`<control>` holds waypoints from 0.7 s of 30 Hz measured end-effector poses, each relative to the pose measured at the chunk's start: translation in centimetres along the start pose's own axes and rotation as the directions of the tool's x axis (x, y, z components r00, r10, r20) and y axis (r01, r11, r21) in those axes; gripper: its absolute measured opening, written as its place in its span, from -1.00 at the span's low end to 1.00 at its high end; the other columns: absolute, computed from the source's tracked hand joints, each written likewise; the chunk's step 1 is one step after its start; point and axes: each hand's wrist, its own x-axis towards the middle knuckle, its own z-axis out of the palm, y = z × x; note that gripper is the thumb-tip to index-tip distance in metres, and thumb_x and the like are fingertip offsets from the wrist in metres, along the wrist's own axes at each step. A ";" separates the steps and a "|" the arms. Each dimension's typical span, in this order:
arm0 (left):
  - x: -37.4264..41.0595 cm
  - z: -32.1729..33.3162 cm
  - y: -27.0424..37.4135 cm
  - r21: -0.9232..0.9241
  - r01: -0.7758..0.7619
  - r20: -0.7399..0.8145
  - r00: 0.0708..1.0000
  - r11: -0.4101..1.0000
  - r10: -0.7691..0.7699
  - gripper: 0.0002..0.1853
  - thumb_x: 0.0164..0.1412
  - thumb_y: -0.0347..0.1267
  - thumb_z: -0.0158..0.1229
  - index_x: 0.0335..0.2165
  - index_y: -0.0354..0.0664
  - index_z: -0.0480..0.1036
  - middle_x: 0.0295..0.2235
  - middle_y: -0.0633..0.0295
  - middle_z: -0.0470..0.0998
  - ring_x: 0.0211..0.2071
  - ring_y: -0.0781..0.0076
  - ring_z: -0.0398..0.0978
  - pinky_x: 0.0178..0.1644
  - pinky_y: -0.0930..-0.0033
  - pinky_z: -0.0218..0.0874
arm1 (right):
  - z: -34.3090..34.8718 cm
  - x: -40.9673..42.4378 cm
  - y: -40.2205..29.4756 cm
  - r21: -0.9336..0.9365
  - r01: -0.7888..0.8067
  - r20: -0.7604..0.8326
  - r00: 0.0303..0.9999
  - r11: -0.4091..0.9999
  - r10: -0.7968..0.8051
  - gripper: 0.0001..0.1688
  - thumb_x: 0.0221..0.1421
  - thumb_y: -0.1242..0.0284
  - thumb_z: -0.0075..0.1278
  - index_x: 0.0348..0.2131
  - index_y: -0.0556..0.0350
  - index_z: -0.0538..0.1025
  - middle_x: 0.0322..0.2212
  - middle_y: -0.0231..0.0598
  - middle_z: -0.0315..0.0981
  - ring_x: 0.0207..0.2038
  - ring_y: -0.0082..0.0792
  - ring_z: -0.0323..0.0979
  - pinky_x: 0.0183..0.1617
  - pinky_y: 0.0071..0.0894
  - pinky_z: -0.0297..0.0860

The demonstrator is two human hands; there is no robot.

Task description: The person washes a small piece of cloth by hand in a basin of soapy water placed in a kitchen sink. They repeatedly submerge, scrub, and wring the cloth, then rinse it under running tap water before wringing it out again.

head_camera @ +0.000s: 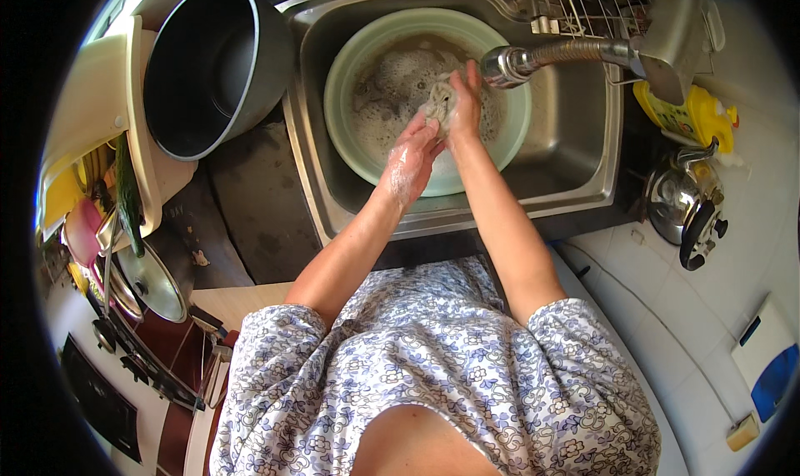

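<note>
A pale green plastic basin (428, 19) stands in a stainless steel sink (575, 132), holding murky water with foam. Above the water, a wet, greyish wrung-up cloth (441, 101) is pressed between both of my hands. My left hand (409, 157), with suds on its back and wrist, grips the cloth's lower end. My right hand (465, 104) is closed round the cloth's right side, its fingers pointing up. Just right of these fingers is the head of a flexible metal faucet (506, 66). Part of the cloth is hidden by my hands.
A large dark pot (206, 69) lies tilted left of the sink. A glass lid (153, 282) and a cucumber (128, 194) are at the left. On the right are a steel kettle (675, 194) and a yellow bottle (703, 113); a wire rack (581, 7) stands behind.
</note>
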 end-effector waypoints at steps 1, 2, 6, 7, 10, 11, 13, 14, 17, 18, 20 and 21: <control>0.1 -0.1 0.0 -0.069 0.077 0.010 0.997 0.995 -0.076 -0.41 0.26 -0.05 -0.09 0.12 -0.20 0.19 0.10 0.16 0.26 0.11 0.31 0.18 0.14 0.19 0.07 | 0.1 -0.5 -0.6 0.059 -0.020 -0.028 0.999 0.998 0.022 -0.25 0.12 0.22 -0.13 0.22 0.11 0.07 0.17 -0.07 0.07 0.07 -0.23 0.26 0.19 -0.27 0.10; 0.2 -0.2 0.0 -0.134 0.060 -0.038 0.997 0.989 -0.066 -0.38 0.25 -0.04 -0.06 0.12 -0.22 0.18 0.11 0.15 0.25 0.12 0.31 0.17 0.14 0.20 0.06 | 0.3 -1.1 0.0 -0.052 0.024 0.057 0.998 0.998 -0.021 -0.21 0.12 0.21 -0.13 0.24 0.10 0.03 0.22 -0.07 -0.04 0.18 -0.22 0.08 0.25 -0.26 -0.01; 0.6 -0.8 0.1 0.140 -0.115 -0.149 0.979 0.983 0.136 -0.18 0.16 0.07 0.01 0.20 -0.22 0.04 0.23 0.02 0.05 0.21 0.19 0.02 0.22 0.12 -0.08 | 1.1 -4.1 1.9 -0.012 -0.024 0.218 0.976 1.000 0.026 -0.09 0.09 0.15 -0.12 0.26 0.15 -0.11 0.30 -0.12 -0.42 0.34 -0.23 -0.42 0.35 -0.23 -0.34; 0.5 -0.9 0.0 0.247 -0.213 -0.150 0.955 0.945 0.254 -0.20 0.18 0.05 0.00 0.20 -0.24 0.04 0.23 0.02 0.03 0.22 0.19 0.01 0.23 0.12 -0.09 | 0.9 -3.5 3.3 -0.082 -0.087 0.202 0.974 0.993 0.102 -0.10 0.10 0.17 -0.12 0.26 0.14 -0.11 0.30 -0.09 -0.36 0.34 -0.22 -0.37 0.35 -0.23 -0.31; 0.4 -0.6 -0.1 -0.007 0.133 -0.032 0.991 0.991 -0.133 -0.38 0.28 -0.16 -0.08 0.18 -0.31 0.07 0.19 0.04 0.12 0.21 0.27 0.03 0.25 0.22 -0.12 | -0.9 0.4 6.0 -0.052 0.174 0.074 0.983 0.983 -0.170 -0.23 0.15 0.21 -0.17 0.23 0.16 0.00 0.19 0.02 -0.05 0.29 -0.19 -0.16 0.32 -0.21 -0.20; 0.4 -0.6 -0.1 -0.023 0.081 0.018 0.997 0.996 -0.081 -0.47 0.29 -0.18 -0.09 0.11 -0.28 0.19 0.07 0.07 0.30 0.11 0.32 0.19 0.19 0.25 -0.01 | -1.2 0.8 6.0 0.007 0.151 0.037 0.988 0.989 -0.151 -0.27 0.17 0.20 -0.19 0.21 0.15 0.05 0.16 0.03 -0.01 0.27 -0.21 -0.12 0.31 -0.21 -0.16; 0.4 -0.5 0.0 -0.124 0.183 -0.131 0.971 0.975 -0.199 -0.52 0.27 -0.14 -0.05 0.02 -0.25 0.30 -0.09 0.15 0.42 -0.02 0.39 0.30 0.10 0.31 0.08 | -1.2 0.3 5.4 -0.041 0.200 0.021 0.980 0.979 -0.200 -0.32 0.19 0.17 -0.22 0.20 0.11 0.12 0.19 0.03 -0.07 0.29 -0.25 -0.16 0.31 -0.22 -0.15; 0.5 -0.4 0.1 -0.071 0.107 -0.134 0.984 0.992 -0.116 -0.45 0.25 -0.13 -0.04 0.08 -0.27 0.22 0.01 0.12 0.33 0.06 0.33 0.23 0.15 0.25 0.03 | -0.6 -0.9 4.8 -0.059 0.116 0.072 0.991 0.992 -0.111 -0.26 0.17 0.14 -0.19 0.21 0.12 0.08 0.21 0.01 -0.14 0.30 -0.23 -0.22 0.31 -0.22 -0.19; 0.3 -0.2 0.5 -0.012 -0.136 -0.347 0.930 0.991 0.124 -0.36 0.25 -0.10 -0.02 0.16 -0.25 0.12 0.14 0.08 0.21 0.14 0.24 0.16 0.19 0.22 0.02 | 1.4 -5.4 2.0 -0.121 -0.058 0.204 0.976 0.991 0.082 -0.08 0.08 0.03 -0.12 0.24 0.15 -0.02 0.29 -0.04 -0.37 0.33 -0.21 -0.38 0.34 -0.21 -0.28; 0.2 -0.1 0.5 -0.016 -0.065 -0.290 0.955 0.998 0.058 -0.40 0.28 -0.12 -0.09 0.16 -0.25 0.12 0.13 0.09 0.22 0.13 0.28 0.17 0.20 0.22 0.01 | 1.4 -4.6 1.6 -0.064 -0.090 0.236 0.966 0.994 0.103 -0.06 0.07 0.05 -0.08 0.25 0.14 -0.04 0.28 -0.02 -0.31 0.33 -0.21 -0.35 0.33 -0.21 -0.26; -0.2 0.2 0.4 0.027 0.030 -0.112 0.993 0.999 -0.027 -0.46 0.33 -0.15 -0.22 0.15 -0.25 0.14 0.11 0.11 0.26 0.12 0.34 0.20 0.20 0.23 -0.02 | 0.6 -2.2 1.4 -0.131 0.089 0.125 0.990 0.987 -0.073 -0.18 0.15 0.14 -0.17 0.24 0.15 -0.01 0.24 -0.03 -0.17 0.29 -0.22 -0.18 0.29 -0.26 -0.13; -0.4 0.4 0.3 -0.001 0.119 -0.112 0.987 0.993 -0.118 -0.47 0.33 -0.15 -0.22 0.13 -0.25 0.18 0.08 0.15 0.30 0.09 0.40 0.23 0.18 0.27 0.02 | -0.3 -0.8 1.8 -0.255 0.236 0.101 0.971 0.938 -0.217 -0.22 0.17 0.17 -0.21 0.24 0.15 -0.01 0.23 -0.05 -0.14 0.27 -0.23 -0.12 0.27 -0.28 -0.10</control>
